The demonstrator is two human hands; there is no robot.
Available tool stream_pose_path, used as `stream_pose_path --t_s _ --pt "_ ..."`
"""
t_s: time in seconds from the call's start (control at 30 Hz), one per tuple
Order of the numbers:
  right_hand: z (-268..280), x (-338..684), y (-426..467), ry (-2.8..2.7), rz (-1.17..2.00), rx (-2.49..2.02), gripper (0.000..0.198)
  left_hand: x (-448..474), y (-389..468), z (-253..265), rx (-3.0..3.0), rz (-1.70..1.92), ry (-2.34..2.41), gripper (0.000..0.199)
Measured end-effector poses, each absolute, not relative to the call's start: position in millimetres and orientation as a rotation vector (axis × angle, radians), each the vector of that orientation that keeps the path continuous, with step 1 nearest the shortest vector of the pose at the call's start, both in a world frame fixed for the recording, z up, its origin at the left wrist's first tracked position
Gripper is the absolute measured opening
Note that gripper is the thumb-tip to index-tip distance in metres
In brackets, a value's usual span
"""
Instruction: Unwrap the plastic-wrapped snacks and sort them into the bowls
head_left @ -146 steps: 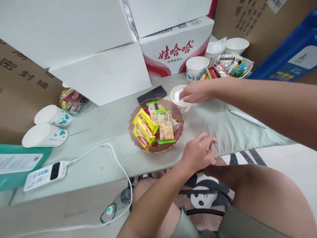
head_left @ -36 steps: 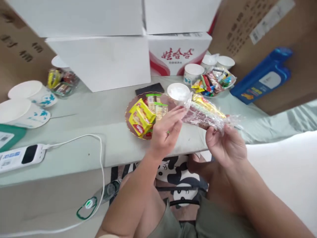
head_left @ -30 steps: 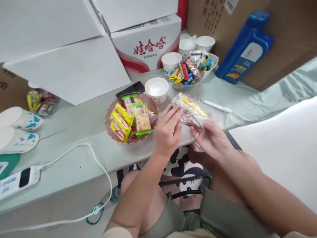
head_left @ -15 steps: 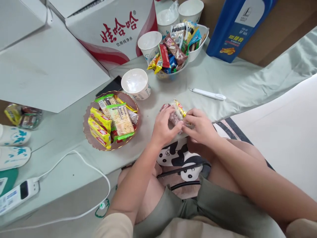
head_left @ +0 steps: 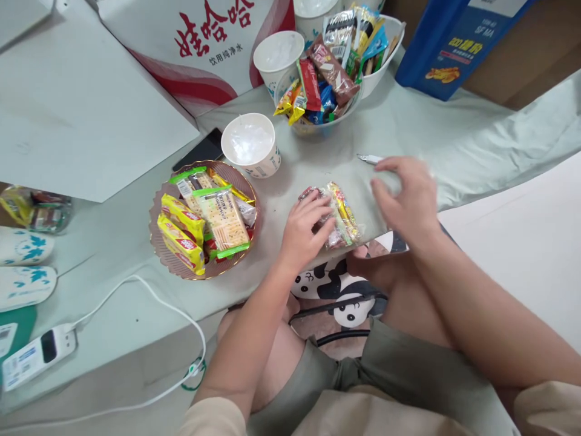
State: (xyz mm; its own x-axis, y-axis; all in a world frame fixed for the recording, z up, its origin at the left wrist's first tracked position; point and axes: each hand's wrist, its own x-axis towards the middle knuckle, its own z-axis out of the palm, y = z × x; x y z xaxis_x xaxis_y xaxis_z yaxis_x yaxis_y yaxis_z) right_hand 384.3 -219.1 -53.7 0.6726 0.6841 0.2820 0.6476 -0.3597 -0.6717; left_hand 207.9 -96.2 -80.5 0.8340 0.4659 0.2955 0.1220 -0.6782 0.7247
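Observation:
My left hand point(head_left: 306, 227) lies over a clear plastic snack packet point(head_left: 336, 237) near the table's front edge, fingers curled on its left side. Reddish wrapped sweets show under my fingers, and a yellow wrapped snack point(head_left: 344, 209) lies along the packet's right side. My right hand point(head_left: 406, 194) hovers to the right, slightly blurred, thumb and forefinger apart with nothing visible between them. Just beyond its fingertips lies a slim white cutter knife point(head_left: 370, 158) with a metal tip. My right hand hides most of its handle; whether they touch I cannot tell.
To the left stands a scalloped plate point(head_left: 157, 245) of wrapped biscuits. Behind are a paper cup point(head_left: 252, 145) with clear plastic inside, a dark phone point(head_left: 200, 150), a bowl point(head_left: 324, 128) heaped with snacks and a blue jug point(head_left: 436, 66). A white cable point(head_left: 181, 312) trails from a power strip point(head_left: 40, 354).
My right hand has let go of the packet and moved right and away from me to the cutter knife. My left hand stays on the packet. The view has shifted slightly.

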Motion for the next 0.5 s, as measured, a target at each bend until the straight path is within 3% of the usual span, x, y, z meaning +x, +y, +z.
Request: stream_pose_path --t_s 0.1,0.33,0.5 --pt "-70 413 -236 -0.940 -0.081 -2.297 0.028 208 -99 -85 2.283 0.672 0.533 0.014" --pt "-82 431 -249 -0.868 -0.020 -2.314 0.020 207 -107 -90 2.095 0.656 0.759 0.020" --pt "-57 397 -233 -0.646 0.433 -1.890 0.014 215 -103 -89 2.055 0.810 0.712 0.024"
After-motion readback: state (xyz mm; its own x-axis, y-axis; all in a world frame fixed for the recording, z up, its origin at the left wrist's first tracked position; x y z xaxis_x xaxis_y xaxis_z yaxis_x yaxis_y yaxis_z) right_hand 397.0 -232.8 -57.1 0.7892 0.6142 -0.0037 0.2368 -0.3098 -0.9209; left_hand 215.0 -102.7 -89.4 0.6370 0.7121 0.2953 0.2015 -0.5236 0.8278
